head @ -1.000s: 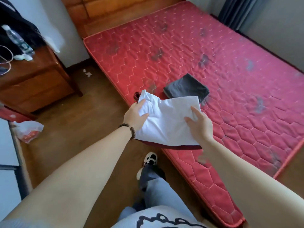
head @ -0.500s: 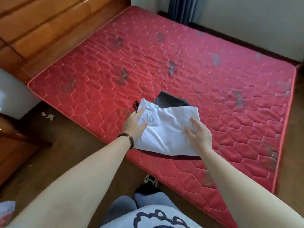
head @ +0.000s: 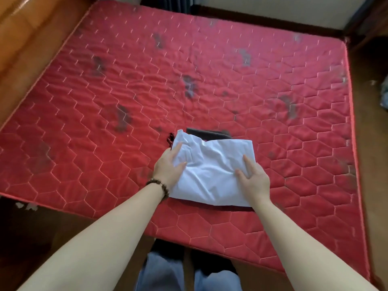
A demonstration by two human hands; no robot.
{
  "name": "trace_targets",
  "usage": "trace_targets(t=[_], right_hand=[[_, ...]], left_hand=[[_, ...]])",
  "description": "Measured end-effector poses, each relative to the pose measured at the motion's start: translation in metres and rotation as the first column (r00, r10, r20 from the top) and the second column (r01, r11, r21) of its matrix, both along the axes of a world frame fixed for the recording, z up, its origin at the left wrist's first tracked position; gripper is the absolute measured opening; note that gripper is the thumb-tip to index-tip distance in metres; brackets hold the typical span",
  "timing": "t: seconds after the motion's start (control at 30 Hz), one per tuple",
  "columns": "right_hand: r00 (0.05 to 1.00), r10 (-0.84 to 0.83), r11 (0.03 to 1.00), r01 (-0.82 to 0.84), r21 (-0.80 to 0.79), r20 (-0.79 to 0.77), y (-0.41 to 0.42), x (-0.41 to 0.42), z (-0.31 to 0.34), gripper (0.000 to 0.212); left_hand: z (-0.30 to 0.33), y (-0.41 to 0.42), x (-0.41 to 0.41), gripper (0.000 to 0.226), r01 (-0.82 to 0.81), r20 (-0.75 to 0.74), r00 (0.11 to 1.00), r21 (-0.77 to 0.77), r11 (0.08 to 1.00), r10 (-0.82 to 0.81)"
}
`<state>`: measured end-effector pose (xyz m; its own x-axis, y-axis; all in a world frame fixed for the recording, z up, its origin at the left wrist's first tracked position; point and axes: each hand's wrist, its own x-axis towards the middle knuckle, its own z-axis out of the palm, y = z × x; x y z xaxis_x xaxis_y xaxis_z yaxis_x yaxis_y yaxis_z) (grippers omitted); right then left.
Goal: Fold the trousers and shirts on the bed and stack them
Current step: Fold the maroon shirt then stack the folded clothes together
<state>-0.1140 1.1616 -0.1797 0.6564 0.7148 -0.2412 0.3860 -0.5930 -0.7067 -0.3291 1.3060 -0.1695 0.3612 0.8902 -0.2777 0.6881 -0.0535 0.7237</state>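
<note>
The left hand (head: pixel 169 168) lies flat with straight fingers on the 9 o'clock edge of the folded white shirt (head: pixel 212 173), and the right hand (head: pixel 253 179) lies flat, fingers spread, on its 3 o'clock side; neither hand grips the fabric. The shirt rests on a dark red garment (head: pixel 171 138), with a folded dark grey garment (head: pixel 207 134) showing at its 12 o'clock edge. The stack sits on the red quilted bed (head: pixel 210 70), toward the 6 o'clock edge.
</note>
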Motion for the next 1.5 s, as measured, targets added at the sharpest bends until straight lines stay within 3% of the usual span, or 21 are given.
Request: trace_targets(t=[0.17, 0.3, 0.4, 0.53, 0.6, 0.83, 1.03, 1.17, 1.37, 1.43, 1.5], right_hand=[[0.995, -0.089, 0.996, 0.09, -0.015, 0.038, 0.036, 0.0, -0.046, 0.053], [0.985, -0.141, 0.989, 0.136, 0.064, 0.098, 0.078, 0.013, -0.089, 0.054], [0.979, -0.148, 0.988, 0.14, 0.061, 0.14, 0.1, 0.026, -0.132, 0.055], [0.996, -0.06, 0.98, 0.044, -0.194, -0.073, 0.098, 0.037, -0.192, 0.057], [0.995, -0.042, 0.976, 0.021, -0.215, -0.095, 0.094, 0.039, -0.207, 0.056], [0.997, -0.081, 0.98, 0.081, -0.179, 0.007, 0.091, 0.037, -0.204, 0.057], [0.992, -0.126, 0.954, 0.117, -0.274, -0.015, 0.076, 0.014, -0.209, 0.056], [0.981, -0.158, 0.968, 0.176, -0.177, 0.11, 0.074, 0.004, -0.201, 0.057], [0.95, -0.099, 0.995, 0.098, 0.019, 0.295, 0.079, 0.006, -0.194, 0.051], [0.965, -0.074, 0.995, 0.088, -0.046, 0.253, 0.08, 0.012, -0.199, 0.052], [0.992, -0.035, 0.98, 0.057, -0.193, 0.119, 0.081, 0.019, -0.209, 0.055]], left_hand=[[-0.05, 0.049, 0.017, 0.062, 0.069, 0.039, 0.997, 0.014, 0.998, -0.069], [-0.097, 0.092, 0.035, 0.065, 0.048, 0.098, 0.993, 0.095, 0.994, -0.057], [-0.143, 0.11, 0.047, 0.067, 0.047, 0.057, 0.997, 0.159, 0.986, -0.057], [-0.208, 0.111, 0.048, 0.072, 0.078, -0.062, 0.995, -0.082, 0.994, -0.084], [-0.224, 0.111, 0.048, 0.073, 0.082, -0.073, 0.993, -0.168, 0.982, -0.095], [-0.225, 0.107, 0.046, 0.071, 0.071, -0.087, 0.993, -0.049, 0.996, -0.075], [-0.232, 0.09, 0.032, 0.069, 0.116, -0.15, 0.98, -0.106, 0.988, -0.131], [-0.218, 0.091, 0.033, 0.072, 0.15, -0.084, 0.985, -0.006, 0.989, -0.15], [-0.207, 0.087, 0.045, 0.076, 0.193, -0.046, 0.981, 0.257, 0.947, -0.187], [-0.211, 0.088, 0.045, 0.073, 0.197, -0.103, 0.978, 0.207, 0.958, -0.179], [-0.221, 0.091, 0.042, 0.07, 0.193, -0.189, 0.966, 0.059, 0.979, -0.179]])
